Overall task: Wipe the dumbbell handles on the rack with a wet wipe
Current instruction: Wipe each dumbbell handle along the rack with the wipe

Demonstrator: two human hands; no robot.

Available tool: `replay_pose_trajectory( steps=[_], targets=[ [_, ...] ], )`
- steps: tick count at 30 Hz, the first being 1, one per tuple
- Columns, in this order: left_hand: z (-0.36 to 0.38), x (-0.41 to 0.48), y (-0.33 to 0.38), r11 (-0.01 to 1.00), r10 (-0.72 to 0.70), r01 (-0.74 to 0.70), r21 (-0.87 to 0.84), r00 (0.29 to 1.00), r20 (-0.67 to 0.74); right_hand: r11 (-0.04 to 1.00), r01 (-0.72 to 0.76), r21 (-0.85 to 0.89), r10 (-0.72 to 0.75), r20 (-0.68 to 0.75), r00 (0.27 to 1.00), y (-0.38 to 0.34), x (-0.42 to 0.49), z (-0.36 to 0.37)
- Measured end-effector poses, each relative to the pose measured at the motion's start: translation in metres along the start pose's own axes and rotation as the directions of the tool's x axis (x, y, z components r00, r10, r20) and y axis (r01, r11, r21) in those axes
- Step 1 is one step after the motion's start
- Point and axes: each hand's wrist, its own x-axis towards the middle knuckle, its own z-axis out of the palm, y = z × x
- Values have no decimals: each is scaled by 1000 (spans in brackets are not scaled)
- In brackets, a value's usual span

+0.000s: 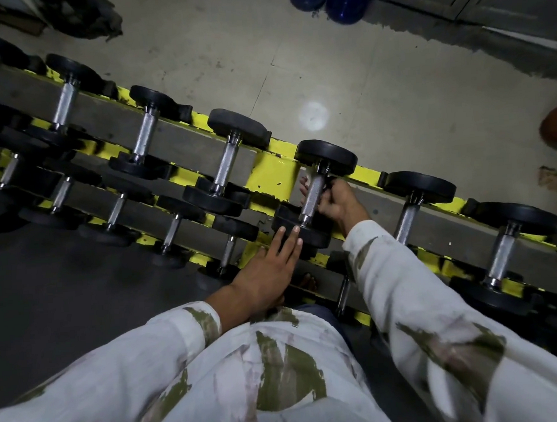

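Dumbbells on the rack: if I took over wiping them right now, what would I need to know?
Left hand: fingers straight, resting on the near black end of a top-row dumbbell.
Right hand: curled round its handle, white wet wipe showing at the fingertips.
Done: can't tell which handles are already wiped.
To do: finish this handle, then the others on the yellow rack.

The rack (pixel 274 172) is yellow, its paint chipped dark. The dumbbells (pixel 327 154) have black heads and silver cross-hatched handles (pixel 313 194). A wipe (pixel 308 180) shows white. The sleeves (pixel 405 284) are white with olive-green and pinkish brushed patches. Blue balls (pixel 339 1) lie on the pale grey floor (pixel 360 75).
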Motion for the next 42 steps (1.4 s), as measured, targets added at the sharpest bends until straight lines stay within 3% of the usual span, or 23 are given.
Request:
replay_pose_trajectory(
  steps=[2,6,10,12,15,18,20,22,24,26,28,31,33,35,37,42],
  targets=[
    [-1,0,-2,1000,4,-4,0,1000,-9,998,-13,53,13,3,1000,-6,5,2],
    [0,0,-5,1000,25,-24,20,1000,-15,970,137,200,-92,-215,972,-10,7,12],
    [1,0,-9,999,31,-30,18,999,-13,906,392,162,-269,-494,827,7,8,21],
    [2,1,-9,999,32,-32,12,999,-11,864,499,-69,-451,-545,707,17,5,18],
    [5,1,-9,999,36,-35,11,999,-16,636,500,-587,-765,-399,505,29,-8,10],
    [5,1,-10,999,44,-44,5,999,-9,282,547,-788,-931,-86,356,34,-24,4],
    [4,1,-10,999,48,-48,11,999,-9,-16,517,-856,-932,201,303,35,-24,1],
    [2,0,-11,999,48,-48,21,999,-6,-332,357,-873,-830,450,329,29,-21,-2],
    [1,-1,-11,999,49,-49,24,999,0,-511,164,-844,-746,530,403,24,-19,-4],
    [1,-1,-10,998,50,-49,25,999,-1,-581,103,-807,-661,542,519,25,-23,0],
    [2,0,-9,999,46,-46,24,999,3,-672,131,-729,-474,559,680,28,-30,7],
    [1,0,-8,999,38,-38,18,999,8,-735,253,-629,-218,573,790,13,-41,16],
    [1,0,-6,999,34,-35,23,999,11,-765,264,-587,-217,622,752,-8,-42,16],
    [3,1,-5,999,32,-32,28,999,4,-760,177,-625,-383,651,655,-26,-43,8],
    [5,2,-5,999,28,-28,25,1000,-4,-697,205,-688,-485,662,571,-24,-43,-4],
    [4,1,-12,998,46,-47,47,999,8,-694,487,-530,-115,750,652,13,-48,-19]
  ],
)
